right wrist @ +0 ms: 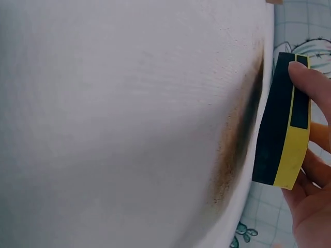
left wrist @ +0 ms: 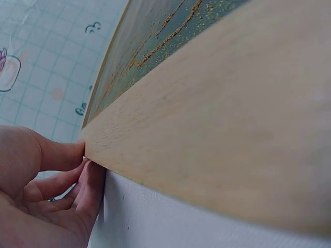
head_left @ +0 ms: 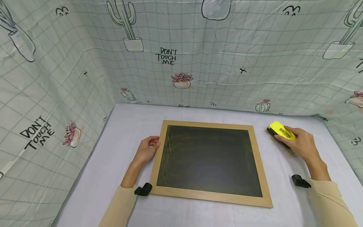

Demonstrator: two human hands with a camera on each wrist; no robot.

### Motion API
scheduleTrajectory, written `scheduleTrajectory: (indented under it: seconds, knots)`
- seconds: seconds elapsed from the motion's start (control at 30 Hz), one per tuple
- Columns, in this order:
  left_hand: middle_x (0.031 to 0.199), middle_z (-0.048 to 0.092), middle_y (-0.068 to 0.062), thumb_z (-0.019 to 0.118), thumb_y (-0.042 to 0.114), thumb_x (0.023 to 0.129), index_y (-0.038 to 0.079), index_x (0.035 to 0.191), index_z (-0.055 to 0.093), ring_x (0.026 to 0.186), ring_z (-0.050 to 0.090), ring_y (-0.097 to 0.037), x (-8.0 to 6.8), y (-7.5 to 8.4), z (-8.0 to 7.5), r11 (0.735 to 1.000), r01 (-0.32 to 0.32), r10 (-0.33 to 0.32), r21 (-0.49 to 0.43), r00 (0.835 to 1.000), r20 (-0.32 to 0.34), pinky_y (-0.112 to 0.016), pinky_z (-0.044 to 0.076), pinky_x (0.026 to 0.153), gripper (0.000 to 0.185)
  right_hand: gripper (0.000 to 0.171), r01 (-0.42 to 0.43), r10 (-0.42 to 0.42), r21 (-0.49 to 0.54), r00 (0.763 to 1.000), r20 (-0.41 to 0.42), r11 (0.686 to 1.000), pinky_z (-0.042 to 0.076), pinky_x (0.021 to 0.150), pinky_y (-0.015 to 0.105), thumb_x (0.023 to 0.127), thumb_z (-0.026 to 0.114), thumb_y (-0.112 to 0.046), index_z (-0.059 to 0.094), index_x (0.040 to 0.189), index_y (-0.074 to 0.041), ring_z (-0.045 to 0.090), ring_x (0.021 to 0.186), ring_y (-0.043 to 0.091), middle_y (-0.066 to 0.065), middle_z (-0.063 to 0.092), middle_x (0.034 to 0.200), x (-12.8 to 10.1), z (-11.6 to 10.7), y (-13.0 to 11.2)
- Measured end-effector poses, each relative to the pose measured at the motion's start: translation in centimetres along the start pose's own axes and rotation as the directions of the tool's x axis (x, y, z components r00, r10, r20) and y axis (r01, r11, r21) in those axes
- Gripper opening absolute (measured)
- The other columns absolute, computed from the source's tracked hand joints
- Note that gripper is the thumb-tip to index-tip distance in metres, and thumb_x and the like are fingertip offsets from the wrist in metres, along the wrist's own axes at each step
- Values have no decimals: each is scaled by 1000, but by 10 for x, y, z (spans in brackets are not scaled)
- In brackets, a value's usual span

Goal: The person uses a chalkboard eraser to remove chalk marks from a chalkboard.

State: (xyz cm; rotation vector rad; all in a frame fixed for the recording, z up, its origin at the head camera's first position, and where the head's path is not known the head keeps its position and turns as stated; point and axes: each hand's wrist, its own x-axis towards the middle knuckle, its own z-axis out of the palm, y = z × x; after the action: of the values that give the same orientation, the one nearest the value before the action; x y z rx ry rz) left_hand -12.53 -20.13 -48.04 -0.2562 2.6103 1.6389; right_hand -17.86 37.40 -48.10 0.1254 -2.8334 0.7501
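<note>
A small chalkboard (head_left: pixel 210 157) in a light wooden frame (left wrist: pixel 186 134) lies flat on the white-covered table. My left hand (head_left: pixel 146 148) holds its left edge, with thumb and bent fingers (left wrist: pixel 93 188) at the rim in the left wrist view. Yellowish chalk streaks (left wrist: pixel 170 39) run along the board's left side, and faint smears cover the rest. To the right of the board, my right hand (head_left: pixel 302 143) grips a yellow and black board eraser (right wrist: pixel 282 124) between thumb and fingers. Below the eraser, a brownish dust smear (right wrist: pixel 232 150) marks the white cover.
The white table cover (head_left: pixel 130 116) extends around the board. Behind and at both sides hangs a gridded cloth (head_left: pixel 210 63) printed with cacti and lettering. A black wrist camera (head_left: pixel 143 189) overlaps the board's lower left corner; another black one (head_left: pixel 300 181) sits at the right wrist.
</note>
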Motion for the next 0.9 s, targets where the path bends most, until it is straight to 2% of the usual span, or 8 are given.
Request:
scheduleTrajectory:
  seconds: [0.2, 0.37, 0.47, 0.6, 0.77, 0.9]
  knots:
    - [112, 64, -20, 61, 3, 101, -9, 130, 62, 104, 60, -30, 2, 0, 1, 1000, -5, 5, 7, 1000, 6, -31, 46, 84, 32, 69, -60, 61, -9, 996, 64, 998, 39, 86, 65, 94, 76, -36, 54, 139, 13, 51, 113, 55, 41, 53, 132, -3, 3, 2]
    - [112, 64, -20, 61, 3, 101, -9, 131, 62, 104, 60, -30, 4, 1, 1, 1000, 0, 0, 8, 1000, 9, -32, 46, 84, 32, 69, -50, 51, -20, 997, 66, 999, 40, 77, 55, 93, 78, -37, 57, 137, 12, 55, 101, 48, 41, 57, 126, -3, 4, 1]
    - [114, 64, -20, 61, 4, 102, -9, 131, 61, 104, 60, -31, 3, 2, 0, 1000, 2, -3, 16, 1000, 14, -33, 47, 85, 32, 70, -12, 14, -33, 998, 56, 999, 40, 81, 59, 92, 78, -36, 56, 137, 13, 54, 105, 53, 42, 57, 125, -4, 5, 0]
    - [111, 64, -20, 61, 7, 102, -9, 130, 62, 102, 61, -31, 4, 5, -2, 999, -8, 7, 42, 1000, 12, -35, 49, 85, 33, 67, 38, -37, -34, 999, 30, 999, 32, 95, 72, 95, 74, -34, 53, 137, 15, 43, 118, 63, 45, 50, 130, -4, 7, -4]
    - [102, 67, -18, 63, 9, 101, -8, 125, 65, 94, 65, -30, 8, 6, -4, 995, -37, 39, 94, 999, -17, -36, 51, 80, 30, 48, 109, -108, 26, 993, -53, 994, 31, 97, 73, 101, 67, -22, 58, 131, 14, 44, 118, 61, 42, 54, 126, -5, 7, -11]
    - [96, 69, -17, 63, 12, 101, -6, 116, 69, 89, 67, -29, 11, 5, -7, 989, -62, 70, 133, 996, -57, -33, 51, 75, 24, 29, 150, -140, 73, 982, -128, 986, 37, 91, 65, 100, 66, -10, 65, 120, 12, 53, 109, 51, 34, 63, 114, -8, 5, -15]
